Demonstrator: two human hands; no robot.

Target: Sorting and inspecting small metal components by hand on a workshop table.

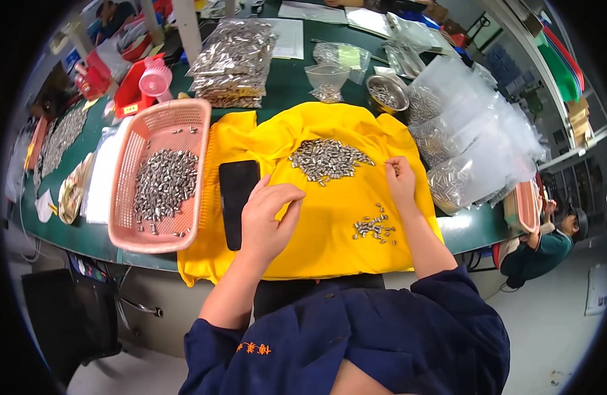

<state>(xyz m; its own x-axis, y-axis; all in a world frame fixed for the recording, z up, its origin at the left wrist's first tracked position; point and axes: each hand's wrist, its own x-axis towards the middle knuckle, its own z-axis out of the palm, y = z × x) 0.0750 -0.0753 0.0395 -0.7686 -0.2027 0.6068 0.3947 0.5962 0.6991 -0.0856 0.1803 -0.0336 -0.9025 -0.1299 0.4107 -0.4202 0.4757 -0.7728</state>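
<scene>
My left hand (pixel 269 220) hovers above the yellow cloth (pixel 310 247), just right of a black phone (pixel 240 204). Its fingers are loosely bent and apart, and nothing shows between them. Beside the right end of a heap of small metal cylinders (pixel 330 159), my right hand (pixel 400 179) has its fingers pinched together; whatever they hold, if anything, is too small to make out. A smaller scatter of the same metal pieces (pixel 374 228) lies nearer to me, left of my right forearm. Left of the phone, a pink plastic basket (pixel 119 191) contains many more such pieces.
Bagged metal parts (pixel 234 59) are stacked at the back left. Clear bags of parts (pixel 448 151) crowd the right side, near a metal bowl (pixel 387 93). A red bin (pixel 129 92) and pink fan (pixel 156 79) stand far left. Another person (pixel 544 247) sits at right.
</scene>
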